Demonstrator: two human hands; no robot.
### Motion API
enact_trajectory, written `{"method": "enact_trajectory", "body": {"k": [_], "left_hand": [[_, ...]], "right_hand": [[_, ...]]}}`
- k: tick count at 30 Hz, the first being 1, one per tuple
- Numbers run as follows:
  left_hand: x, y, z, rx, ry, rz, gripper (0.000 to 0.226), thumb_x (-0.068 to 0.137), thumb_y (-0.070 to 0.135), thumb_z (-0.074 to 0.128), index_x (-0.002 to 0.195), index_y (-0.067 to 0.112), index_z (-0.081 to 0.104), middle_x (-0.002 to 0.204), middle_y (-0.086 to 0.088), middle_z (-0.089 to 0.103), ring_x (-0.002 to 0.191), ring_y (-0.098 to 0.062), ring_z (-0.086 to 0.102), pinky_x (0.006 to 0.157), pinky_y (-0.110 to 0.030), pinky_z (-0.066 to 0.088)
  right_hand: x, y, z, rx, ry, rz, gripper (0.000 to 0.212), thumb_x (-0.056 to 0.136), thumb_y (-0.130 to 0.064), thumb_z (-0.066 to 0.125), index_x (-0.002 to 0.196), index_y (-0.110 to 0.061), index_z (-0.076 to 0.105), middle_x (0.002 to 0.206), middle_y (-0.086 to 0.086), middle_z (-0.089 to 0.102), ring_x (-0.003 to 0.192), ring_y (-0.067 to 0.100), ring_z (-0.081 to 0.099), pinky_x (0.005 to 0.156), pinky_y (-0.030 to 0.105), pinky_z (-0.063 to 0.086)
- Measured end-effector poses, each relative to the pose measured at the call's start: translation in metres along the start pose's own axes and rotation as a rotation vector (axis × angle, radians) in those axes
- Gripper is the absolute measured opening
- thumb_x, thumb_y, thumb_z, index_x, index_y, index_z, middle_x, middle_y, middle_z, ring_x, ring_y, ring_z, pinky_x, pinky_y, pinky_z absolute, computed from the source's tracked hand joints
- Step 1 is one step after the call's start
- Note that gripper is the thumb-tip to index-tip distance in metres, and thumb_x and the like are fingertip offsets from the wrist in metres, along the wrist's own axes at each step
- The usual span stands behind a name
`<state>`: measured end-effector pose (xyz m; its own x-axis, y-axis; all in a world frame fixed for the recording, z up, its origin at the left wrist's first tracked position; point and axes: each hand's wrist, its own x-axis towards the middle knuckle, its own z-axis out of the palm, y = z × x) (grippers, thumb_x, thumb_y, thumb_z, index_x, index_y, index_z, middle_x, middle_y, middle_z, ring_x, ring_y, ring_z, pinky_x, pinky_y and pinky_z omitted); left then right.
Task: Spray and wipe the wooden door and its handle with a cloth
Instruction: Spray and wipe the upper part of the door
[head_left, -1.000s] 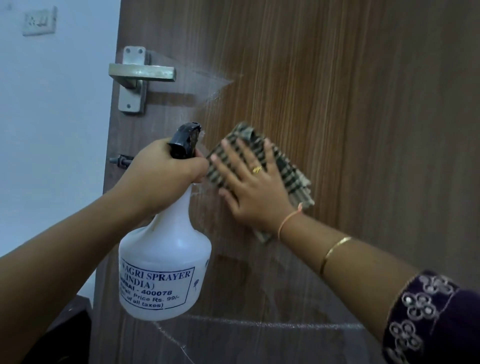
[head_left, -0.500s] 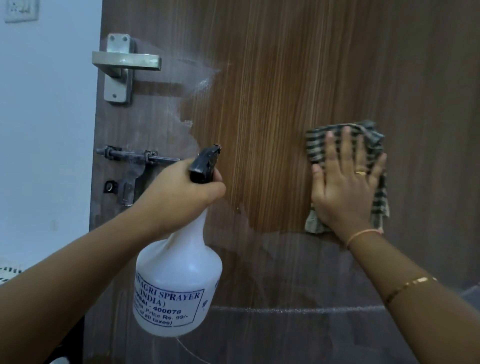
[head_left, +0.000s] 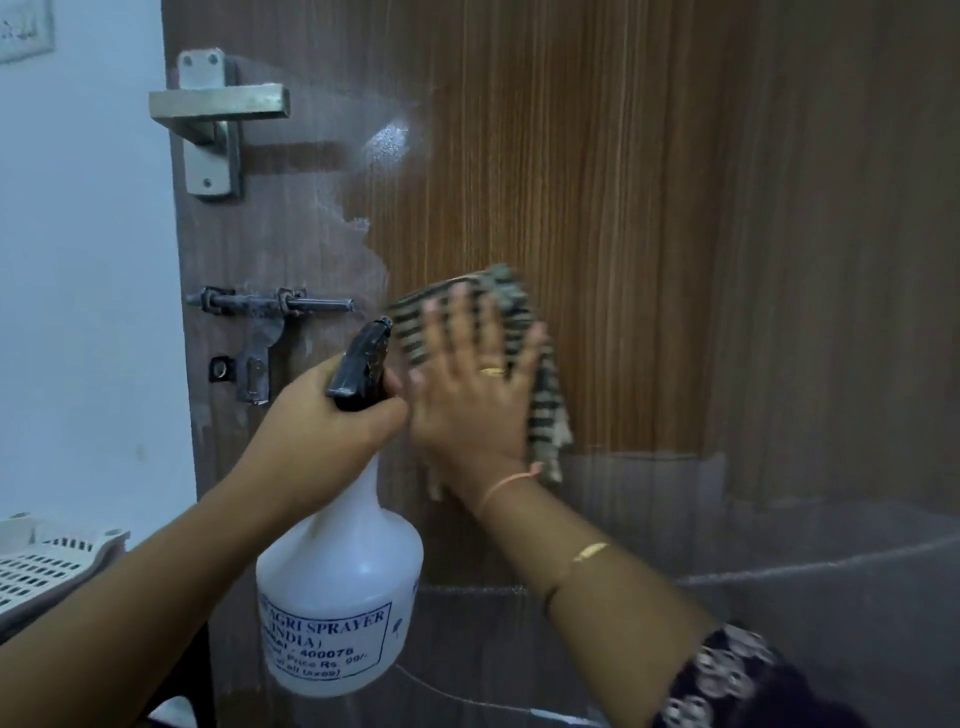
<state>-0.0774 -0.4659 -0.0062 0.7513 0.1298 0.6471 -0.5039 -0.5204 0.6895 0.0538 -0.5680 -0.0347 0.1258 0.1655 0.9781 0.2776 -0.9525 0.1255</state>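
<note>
Pressing flat, right hand (head_left: 475, 400) pins cloth (head_left: 540, 384) to door (head_left: 623, 182) — fingers (head_left: 460, 322) splayed.

The place looked like a home: a brown wood-grain door (head_left: 597, 182) with a dark metal bolt (head_left: 270, 304), a white slotted plastic basket (head_left: 47, 566).

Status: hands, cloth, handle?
Left hand grips sprayer. Right hand flat, pressing cloth on door. Handle untouched, mist beside it. Nothing in the way.
</note>
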Motion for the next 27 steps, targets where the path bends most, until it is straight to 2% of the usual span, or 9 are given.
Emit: {"method": "enact_trajectory", "body": {"k": [3,5,7,9,11,14,20,24,27], "left_hand": [[-0.002,0.005,0.005,0.005,0.009,0.016,0.048,0.048,0.045,0.058,0.081,0.011,0.064,0.083,-0.017,0.067,0.087,-0.038,0.063,0.086,-0.059,0.05],[-0.003,0.01,0.014,0.011,-0.003,0.018,0.039,0.055,0.035,0.061,0.083,0.009,0.065,0.082,-0.017,0.067,0.084,-0.036,0.064,0.082,-0.057,0.05],[-0.004,0.016,0.023,0.009,-0.026,0.03,0.031,0.058,0.031,0.061,0.083,0.013,0.067,0.081,-0.013,0.068,0.085,-0.033,0.065,0.082,-0.054,0.051],[-0.005,0.023,0.034,0.002,-0.058,0.042,0.038,0.053,0.04,0.061,0.081,0.016,0.067,0.082,-0.01,0.069,0.087,-0.03,0.065,0.084,-0.051,0.052],[-0.006,0.028,0.045,-0.007,-0.092,0.041,0.043,0.05,0.043,0.058,0.081,0.015,0.065,0.084,-0.012,0.068,0.089,-0.033,0.065,0.086,-0.053,0.05],[-0.008,0.036,0.068,-0.029,-0.155,0.043,0.028,0.054,0.039,0.059,0.077,0.024,0.064,0.084,-0.007,0.069,0.09,-0.028,0.066,0.089,-0.051,0.052],[-0.024,0.05,0.121,-0.111,-0.281,0.091,0.015,0.064,0.027,0.058,0.078,0.021,0.061,0.084,-0.009,0.067,0.087,-0.027,0.065,0.086,-0.047,0.053],[-0.035,0.052,0.146,-0.191,-0.323,0.121,0.02,0.066,0.024,0.057,0.082,0.013,0.061,0.084,-0.016,0.065,0.086,-0.033,0.064,0.084,-0.052,0.052],[-0.037,0.048,0.15,-0.208,-0.345,0.132,0.027,0.059,0.037,0.059,0.078,0.019,0.061,0.082,-0.016,0.064,0.086,-0.034,0.063,0.083,-0.052,0.051]], "right_hand": [[-0.002,-0.016,0.007,0.007,-0.056,-0.139,0.063,0.092,-0.043,0.047,0.148,-0.019,0.031,0.158,0.006,0.019,0.147,0.027,0.013,0.115,0.061,0.002],[-0.004,-0.006,0.003,0.003,-0.071,-0.173,0.062,0.089,-0.039,0.052,0.146,-0.02,0.037,0.158,0.004,0.022,0.146,0.026,0.017,0.116,0.058,0.004],[-0.008,0.013,-0.006,0.013,-0.059,-0.199,0.057,0.088,-0.032,0.047,0.143,-0.021,0.042,0.156,0.003,0.027,0.144,0.025,0.023,0.116,0.057,0.006],[-0.014,0.04,-0.017,0.019,-0.054,-0.182,0.054,0.09,-0.03,0.038,0.144,-0.022,0.041,0.155,0.004,0.028,0.144,0.024,0.024,0.116,0.057,0.005],[-0.023,0.074,-0.028,-0.013,-0.044,-0.149,0.054,0.094,-0.032,0.041,0.147,-0.023,0.036,0.156,0.003,0.026,0.145,0.024,0.021,0.115,0.058,0.006],[-0.041,0.136,-0.046,-0.09,-0.019,-0.093,0.055,0.095,-0.037,0.044,0.148,-0.024,0.034,0.156,0.003,0.027,0.145,0.023,0.021,0.115,0.059,0.009],[-0.072,0.258,-0.082,-0.187,-0.019,0.112,0.056,0.096,-0.04,0.036,0.149,-0.022,0.03,0.156,0.005,0.024,0.145,0.023,0.02,0.114,0.058,0.006],[-0.086,0.319,-0.103,-0.159,0.004,0.457,0.06,0.095,-0.04,0.03,0.151,-0.021,0.021,0.159,0.007,0.015,0.146,0.026,0.011,0.114,0.059,0.002],[-0.087,0.323,-0.105,-0.112,0.038,0.616,0.06,0.096,-0.039,0.025,0.153,-0.022,0.014,0.161,0.005,0.007,0.147,0.025,0.003,0.115,0.058,-0.002]]}}
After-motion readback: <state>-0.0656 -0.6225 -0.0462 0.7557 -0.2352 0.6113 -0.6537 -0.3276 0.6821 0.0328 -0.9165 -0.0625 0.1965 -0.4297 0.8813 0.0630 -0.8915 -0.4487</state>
